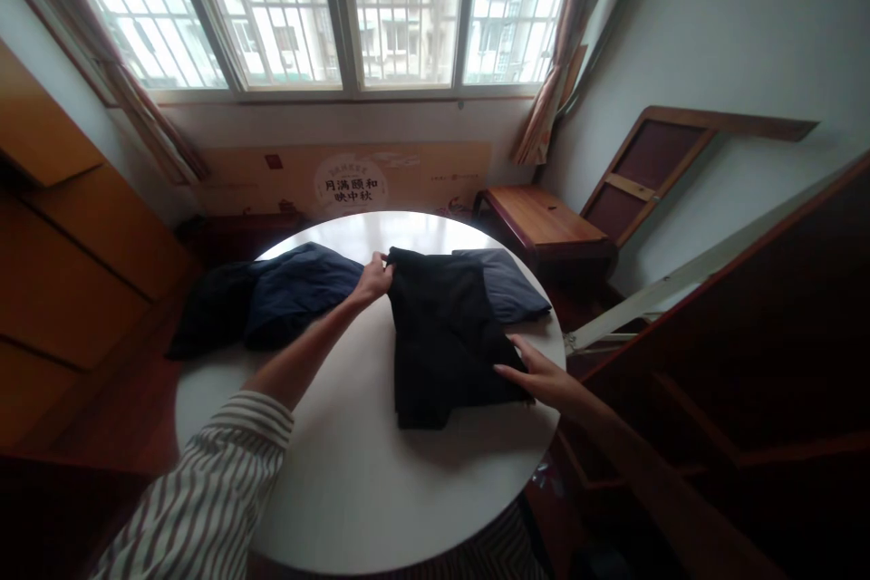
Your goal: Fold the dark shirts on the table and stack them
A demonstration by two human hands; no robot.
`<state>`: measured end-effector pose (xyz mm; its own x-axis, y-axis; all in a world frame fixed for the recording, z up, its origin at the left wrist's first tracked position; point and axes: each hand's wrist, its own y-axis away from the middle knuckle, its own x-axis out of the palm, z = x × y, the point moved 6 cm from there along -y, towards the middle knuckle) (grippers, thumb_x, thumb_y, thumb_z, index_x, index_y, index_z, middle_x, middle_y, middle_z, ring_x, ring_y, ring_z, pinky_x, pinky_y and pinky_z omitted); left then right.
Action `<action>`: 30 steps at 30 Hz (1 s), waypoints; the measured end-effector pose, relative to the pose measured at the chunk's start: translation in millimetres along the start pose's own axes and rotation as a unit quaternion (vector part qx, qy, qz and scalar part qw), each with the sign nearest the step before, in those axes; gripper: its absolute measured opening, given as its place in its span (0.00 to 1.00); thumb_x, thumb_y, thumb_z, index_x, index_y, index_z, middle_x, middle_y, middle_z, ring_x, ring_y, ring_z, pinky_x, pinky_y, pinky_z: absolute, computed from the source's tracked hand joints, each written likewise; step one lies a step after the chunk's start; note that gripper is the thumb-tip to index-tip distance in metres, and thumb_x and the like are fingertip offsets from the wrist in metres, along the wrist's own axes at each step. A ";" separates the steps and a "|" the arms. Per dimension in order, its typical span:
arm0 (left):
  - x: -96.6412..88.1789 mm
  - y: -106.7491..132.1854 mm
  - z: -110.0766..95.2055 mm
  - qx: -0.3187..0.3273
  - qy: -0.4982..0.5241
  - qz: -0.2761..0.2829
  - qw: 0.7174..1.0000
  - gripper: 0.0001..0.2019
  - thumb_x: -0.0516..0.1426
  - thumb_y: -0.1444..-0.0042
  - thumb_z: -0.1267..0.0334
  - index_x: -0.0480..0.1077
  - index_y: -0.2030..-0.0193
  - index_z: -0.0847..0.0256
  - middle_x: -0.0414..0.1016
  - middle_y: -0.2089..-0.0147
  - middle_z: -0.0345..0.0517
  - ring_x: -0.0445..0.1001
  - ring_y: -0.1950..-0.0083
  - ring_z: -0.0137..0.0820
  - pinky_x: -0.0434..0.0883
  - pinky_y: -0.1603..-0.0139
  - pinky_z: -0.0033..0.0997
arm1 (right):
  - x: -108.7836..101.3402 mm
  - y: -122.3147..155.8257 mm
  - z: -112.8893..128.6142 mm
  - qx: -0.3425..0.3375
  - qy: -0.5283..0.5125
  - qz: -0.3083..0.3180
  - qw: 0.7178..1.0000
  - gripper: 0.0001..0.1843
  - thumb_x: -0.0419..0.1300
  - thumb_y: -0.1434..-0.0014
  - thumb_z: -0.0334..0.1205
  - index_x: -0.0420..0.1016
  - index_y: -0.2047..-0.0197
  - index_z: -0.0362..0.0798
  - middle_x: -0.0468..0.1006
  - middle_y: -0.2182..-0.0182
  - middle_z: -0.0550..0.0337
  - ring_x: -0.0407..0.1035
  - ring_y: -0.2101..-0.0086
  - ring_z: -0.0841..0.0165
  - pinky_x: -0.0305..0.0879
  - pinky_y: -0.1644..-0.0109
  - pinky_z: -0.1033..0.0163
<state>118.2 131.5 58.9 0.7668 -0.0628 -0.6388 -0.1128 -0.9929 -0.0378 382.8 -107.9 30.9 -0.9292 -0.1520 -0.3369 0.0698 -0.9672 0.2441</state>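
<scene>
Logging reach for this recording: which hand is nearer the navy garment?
Left. The left hand is beside the navy garment; the right hand is farther off, at the right side of the black garment.

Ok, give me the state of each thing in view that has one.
Black garment: folded, flattish
Left hand: pinching its upper left corner
Right hand: at its lower right edge
Gray garment: folded, partly covered
Blue garment: loosely bunched
Dark cloth far left: drooping past the table edge
Curtains: gathered aside
Window: cannot tell whether shut
</scene>
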 end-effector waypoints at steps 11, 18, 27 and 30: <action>-66.1 92.3 -1.3 0.161 -0.197 -0.025 0.967 0.14 0.53 0.35 0.64 0.70 0.46 0.64 0.71 0.49 0.57 0.72 0.47 0.43 0.66 0.42 0.39 | 37.2 -55.2 45.4 -0.054 0.218 -0.027 0.974 0.15 0.62 0.41 0.50 0.72 0.60 0.47 0.77 0.77 0.59 0.74 0.75 0.65 0.66 0.73 0.64; -32.8 234.1 -4.7 0.381 -0.224 0.061 0.895 0.20 0.55 0.35 0.56 0.68 0.41 0.65 0.70 0.50 0.57 0.73 0.54 0.39 0.76 0.53 0.39 | 24.7 -109.1 101.2 -0.159 0.366 -0.087 0.913 0.10 0.58 0.35 0.41 0.79 0.59 0.45 0.83 0.65 0.55 0.77 0.64 0.66 0.66 0.60 0.68; -43.8 251.6 6.5 0.472 -0.263 -0.076 0.838 0.25 0.50 0.34 0.75 0.54 0.30 0.69 0.71 0.60 0.51 0.73 0.62 0.34 0.77 0.61 0.32 | 31.7 -228.4 123.8 -0.052 0.400 -0.141 0.904 0.21 0.65 0.40 0.43 0.78 0.51 0.34 0.80 0.54 0.36 0.73 0.50 0.55 0.66 0.49 0.63; -46.4 261.4 11.9 0.493 -0.282 -0.088 0.819 0.29 0.50 0.35 0.78 0.50 0.28 0.71 0.69 0.64 0.47 0.72 0.66 0.31 0.75 0.65 0.29 | 36.6 -243.3 122.4 -0.054 0.398 -0.145 0.904 0.16 0.59 0.36 0.37 0.78 0.50 0.35 0.78 0.50 0.38 0.72 0.48 0.57 0.64 0.45 0.63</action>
<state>45.7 -124.0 69.5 0.4437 0.4050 -0.7994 -0.6997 -0.4007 -0.5914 287.4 146.8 70.6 -0.3622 0.0549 -0.9305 -0.0606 -0.9975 -0.0353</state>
